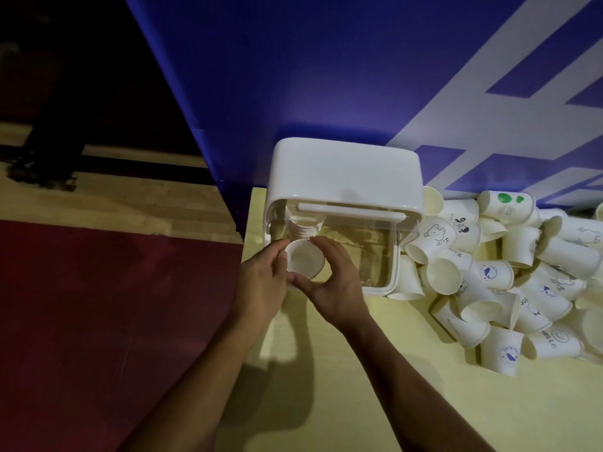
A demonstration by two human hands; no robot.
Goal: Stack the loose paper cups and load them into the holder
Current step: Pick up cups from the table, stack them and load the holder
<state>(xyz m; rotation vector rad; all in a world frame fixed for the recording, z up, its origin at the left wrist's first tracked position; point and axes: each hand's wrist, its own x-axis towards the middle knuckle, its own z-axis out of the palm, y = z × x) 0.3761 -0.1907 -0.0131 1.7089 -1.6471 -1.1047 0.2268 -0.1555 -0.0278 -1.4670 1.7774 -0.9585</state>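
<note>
**Both hands steady a cup stack at the holder's left end**

Among the loose paper cups [509, 278] heaped on the right of the pale counter [375, 370], one near the front reads "HELLO" under a smiley. Others carry round blue emblems, a rabbit sketch and green blobs; their small lettering is too fine to read.

The holder [346, 177], with a white lid and a clear body, stands against the blue wall [293, 76] that bears broad white strokes. At its left end a stack of cups [305, 261] sits with the top cup's open mouth facing up.

The left hand [261, 285] cups the stack's left side, thumb and fingers touching the rim. The right hand [332, 282] wraps it from the right and front, its thumb along the near rim and its fingers curled over the far edge. Both forearms reach in from the lower edge, converging at the stack. The stack is gripped between the two hands.
</note>
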